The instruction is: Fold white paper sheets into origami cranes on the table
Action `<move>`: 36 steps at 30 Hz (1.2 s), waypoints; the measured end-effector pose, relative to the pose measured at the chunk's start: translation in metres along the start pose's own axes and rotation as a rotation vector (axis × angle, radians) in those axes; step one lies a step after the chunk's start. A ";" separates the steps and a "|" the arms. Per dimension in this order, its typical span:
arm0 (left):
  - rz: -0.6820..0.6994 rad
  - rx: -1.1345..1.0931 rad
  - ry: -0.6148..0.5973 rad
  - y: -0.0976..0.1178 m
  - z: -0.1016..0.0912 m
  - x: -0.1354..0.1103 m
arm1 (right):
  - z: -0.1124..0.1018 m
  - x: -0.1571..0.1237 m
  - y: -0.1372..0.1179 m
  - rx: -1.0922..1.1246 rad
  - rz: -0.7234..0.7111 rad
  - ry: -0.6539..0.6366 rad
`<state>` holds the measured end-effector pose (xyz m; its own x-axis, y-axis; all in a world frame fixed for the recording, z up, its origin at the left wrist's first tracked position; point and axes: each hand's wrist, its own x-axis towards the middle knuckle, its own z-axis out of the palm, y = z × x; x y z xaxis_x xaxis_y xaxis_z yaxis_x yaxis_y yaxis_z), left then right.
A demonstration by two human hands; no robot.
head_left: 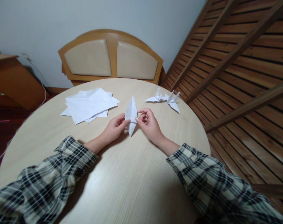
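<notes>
A white sheet of paper folded into a long diamond (pixel 132 109) is held just above the middle of the round table, one point away from me and one towards me. My left hand (pixel 115 127) pinches its left edge, thumb on top and fingers partly hidden behind. On the opposite edge, my right hand (pixel 150 125) grips the folded paper between thumb and curled fingers. Beyond my right hand stand finished-looking white paper cranes (pixel 171 101) with raised points. To the left lies a loose pile of white paper sheets (pixel 89 104).
The round pale wooden table (pixel 132 180) fills the foreground. Behind it rises a wooden headboard (pixel 112 56) with beige padded panels, against a pale wall. A slatted wooden panel (pixel 248 77) slants along the right. At far left stands a brown wooden cabinet (pixel 13 81) near a white cable (pixel 42 84).
</notes>
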<state>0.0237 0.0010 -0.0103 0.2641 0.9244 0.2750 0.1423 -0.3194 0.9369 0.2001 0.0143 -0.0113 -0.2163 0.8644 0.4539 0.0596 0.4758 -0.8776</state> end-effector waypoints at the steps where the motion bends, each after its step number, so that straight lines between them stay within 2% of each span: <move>1: 0.000 -0.006 -0.004 0.000 0.000 0.000 | 0.000 0.000 0.000 0.001 0.004 -0.001; 15: -0.001 -0.033 -0.035 -0.003 0.001 0.001 | 0.000 0.001 0.004 -0.056 0.036 -0.042; 24: -0.014 -0.046 -0.043 -0.002 0.001 0.000 | -0.001 0.000 0.011 -0.070 0.000 -0.050; 36: -0.011 -0.045 -0.034 -0.002 0.000 0.000 | -0.004 0.000 0.007 -0.167 -0.059 -0.064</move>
<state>0.0237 0.0015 -0.0120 0.2957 0.9197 0.2582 0.1022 -0.2992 0.9487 0.2038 0.0184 -0.0165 -0.2853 0.8244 0.4889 0.2048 0.5507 -0.8092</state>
